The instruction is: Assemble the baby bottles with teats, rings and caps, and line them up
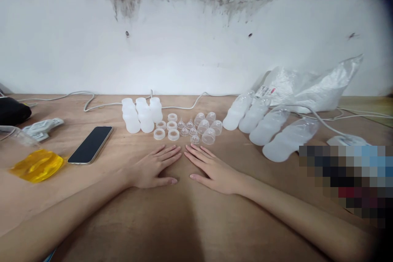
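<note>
Left hand (156,168) and right hand (215,170) lie flat, fingers spread, front-left and front-right of the teats (193,132); open tabletop (172,229) nearer, back edge (116,95) beyond

Runs left to right across the tabletop (196,221): container (38,166), phone (90,145), bottles (145,116), rings (159,137), teats (194,140), caps (208,136), capped bottles (265,129). Has a bag (310,92) behind the capped bottles, near the wall (196,49), and a cable (184,108) behind the rings. Places the left hand (155,168) before the rings, the right hand (217,172) before the teats and caps, both on the tabletop, just apart.
</note>
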`<state>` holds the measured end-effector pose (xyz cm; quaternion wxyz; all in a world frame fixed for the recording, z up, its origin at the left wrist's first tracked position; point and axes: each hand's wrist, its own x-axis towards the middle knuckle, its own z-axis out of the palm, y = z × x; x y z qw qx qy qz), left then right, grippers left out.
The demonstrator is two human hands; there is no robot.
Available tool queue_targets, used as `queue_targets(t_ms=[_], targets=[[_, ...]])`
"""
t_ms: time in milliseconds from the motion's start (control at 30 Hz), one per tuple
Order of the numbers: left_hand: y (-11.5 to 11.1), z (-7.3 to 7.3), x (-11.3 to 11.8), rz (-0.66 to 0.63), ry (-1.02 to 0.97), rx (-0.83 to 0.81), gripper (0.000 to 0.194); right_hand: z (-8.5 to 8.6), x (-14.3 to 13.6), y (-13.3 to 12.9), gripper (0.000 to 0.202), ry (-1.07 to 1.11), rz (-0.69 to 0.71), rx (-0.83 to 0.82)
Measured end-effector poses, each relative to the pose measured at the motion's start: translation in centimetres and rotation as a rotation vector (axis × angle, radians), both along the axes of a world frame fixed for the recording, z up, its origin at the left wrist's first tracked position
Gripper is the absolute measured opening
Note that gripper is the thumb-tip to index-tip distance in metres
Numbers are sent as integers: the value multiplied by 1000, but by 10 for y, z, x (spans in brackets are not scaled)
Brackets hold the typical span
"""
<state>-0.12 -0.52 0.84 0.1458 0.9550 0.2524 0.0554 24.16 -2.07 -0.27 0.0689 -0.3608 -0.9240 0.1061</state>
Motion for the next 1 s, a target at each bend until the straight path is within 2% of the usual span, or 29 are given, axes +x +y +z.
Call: queue_targets(t_ms=[400, 533, 600, 700, 767, 867, 1000], targets=[[1, -1, 0, -2, 44, 9, 70, 2, 0, -1, 64, -20, -1, -3], [-2, -1, -1, 1, 31, 65, 70, 8, -1, -2, 65, -29, -16, 55], [-1, 0, -1, 90, -47, 150, 64, 15, -3, 1, 64, 8, -112, 124], [9, 1, 1, 284, -189, 330, 44, 28, -7, 9, 51, 66, -398, 206], [21, 1, 4, 354, -203, 449, 36, 34, -10, 18, 45, 40, -538, 191], [39, -2, 13, 406, -142, 571, 34, 36, -15, 31, 41, -31, -601, 141], [50, -12, 24, 403, -100, 621, 26, 28, -19, 43, 29, -28, -581, 145]])
